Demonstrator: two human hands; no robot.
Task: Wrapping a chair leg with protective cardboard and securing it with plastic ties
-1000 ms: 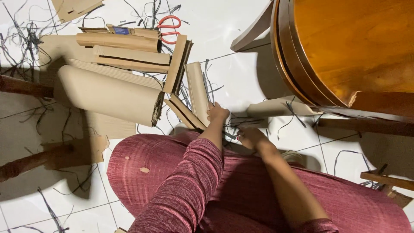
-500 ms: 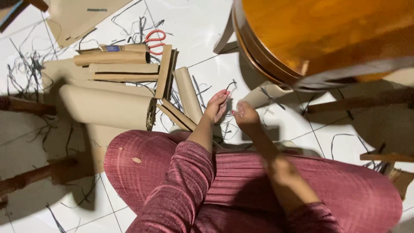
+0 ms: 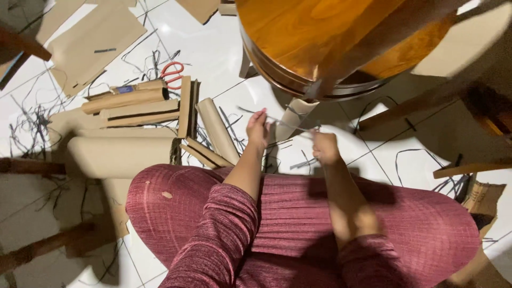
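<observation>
I sit on a white tiled floor in maroon clothes. My left hand (image 3: 257,129) and my right hand (image 3: 325,148) are raised a little above the floor, and each pinches one end of a thin grey strip (image 3: 288,125) pulled taut between them. Just left of my left hand lies a narrow cardboard roll (image 3: 215,129). Behind the strip a short cardboard tube (image 3: 295,113) leans under the round wooden table (image 3: 314,37). Several more dark strips (image 3: 298,162) lie on the tiles below my hands.
Rolled and folded cardboard pieces (image 3: 130,106) are stacked at the left beside a large cardboard roll (image 3: 120,156). Red-handled scissors (image 3: 172,72) lie behind them. Flat cardboard sheets (image 3: 90,42) and scattered dark strips (image 3: 32,125) cover the far left floor. Wooden slats (image 3: 469,169) lie at the right.
Both hands have lifted off the floor and moved apart, and the thin strip is now stretched between them. The view has tilted, so the table fills more of the top.
</observation>
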